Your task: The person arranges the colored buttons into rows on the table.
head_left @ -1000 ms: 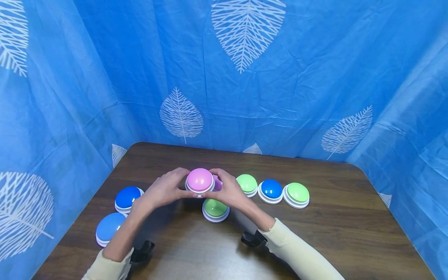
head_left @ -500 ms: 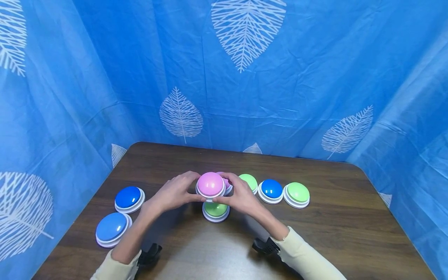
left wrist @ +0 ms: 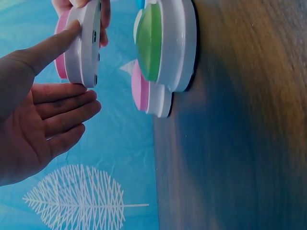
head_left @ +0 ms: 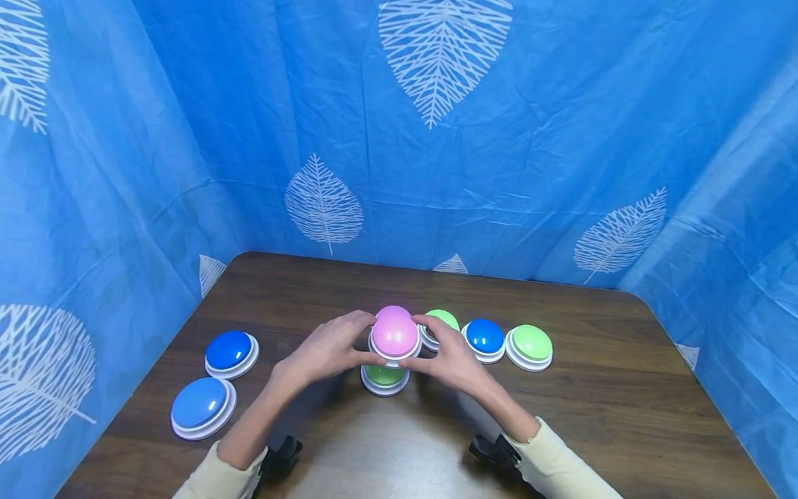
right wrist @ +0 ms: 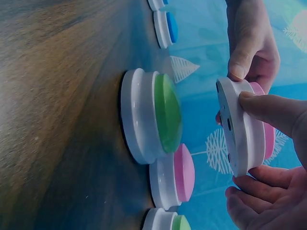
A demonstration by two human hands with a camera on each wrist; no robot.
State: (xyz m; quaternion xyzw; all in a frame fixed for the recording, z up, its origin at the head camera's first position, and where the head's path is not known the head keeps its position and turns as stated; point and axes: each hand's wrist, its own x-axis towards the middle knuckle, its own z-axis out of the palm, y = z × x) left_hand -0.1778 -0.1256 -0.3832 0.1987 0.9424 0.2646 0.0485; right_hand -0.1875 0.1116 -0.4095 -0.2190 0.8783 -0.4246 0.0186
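Observation:
Between both hands, a pink push button (head_left: pixel 395 337) with a white base is held up above the table. My left hand (head_left: pixel 333 348) grips its left side, thumb at the near edge and fingers behind. On the opposite side my right hand (head_left: pixel 450 355) pinches the base in the same way. In the right wrist view the held button's underside (right wrist: pixel 229 127) faces the table, well apart from it. A green push button (head_left: pixel 384 378) stands on the table just below and nearer. Behind the held one, a second pink push button (left wrist: pixel 140 88) is mostly hidden in the head view.
To the right, a green button (head_left: pixel 441 320), a blue button (head_left: pixel 485 337) and another green button (head_left: pixel 531 343) stand in a row. Two blue buttons, one farther (head_left: pixel 228 351) and one nearer (head_left: pixel 199 403), sit at the left. A blue leaf-print curtain (head_left: pixel 399 173) surrounds the wooden table (head_left: pixel 611 388).
Both hands have carried the pink button rightward and slightly nearer, from left of the second pink button to in front of it. The buttons on the table have stayed in place.

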